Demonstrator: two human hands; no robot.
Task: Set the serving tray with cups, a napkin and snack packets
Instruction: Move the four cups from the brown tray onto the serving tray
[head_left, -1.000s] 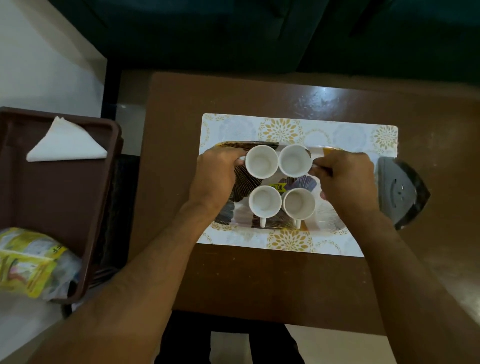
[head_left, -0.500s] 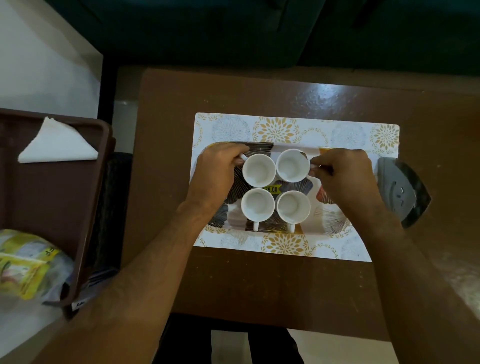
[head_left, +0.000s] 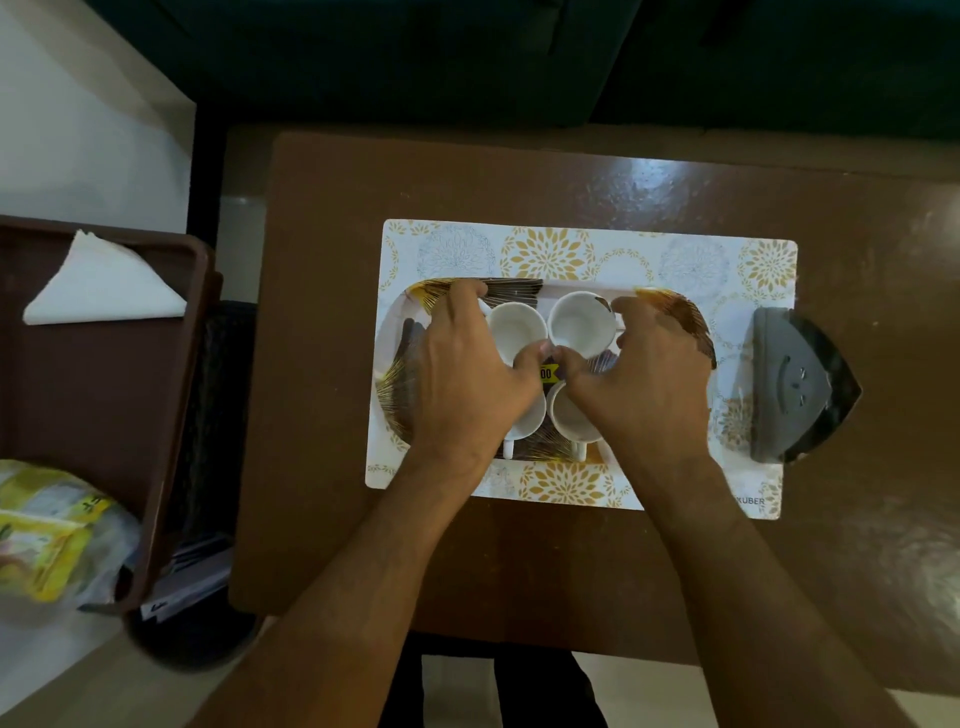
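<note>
A patterned serving tray (head_left: 402, 395) lies on a floral placemat (head_left: 571, 249) and carries several white cups packed in a square. My left hand (head_left: 467, 374) curls around the far left cup (head_left: 517, 325), fingers at its handle and thumb at its near side. My right hand (head_left: 641, 379) mirrors this on the far right cup (head_left: 582, 319). Both palms partly cover the near left cup (head_left: 527, 423) and the near right cup (head_left: 566, 421). A folded white napkin (head_left: 104, 283) and yellow snack packets (head_left: 47, 540) are off to the left.
The brown table (head_left: 519, 561) holds the placemat and a grey iron-shaped object (head_left: 795, 379) at the mat's right edge. A brown plastic bin (head_left: 104, 415) beside the table on the left holds the napkin, and the packets lie at its near end.
Both hands have slid inward from the far cups' handles, and the thumbs now meet in the middle of the cup cluster. The far cups sit closer together.
</note>
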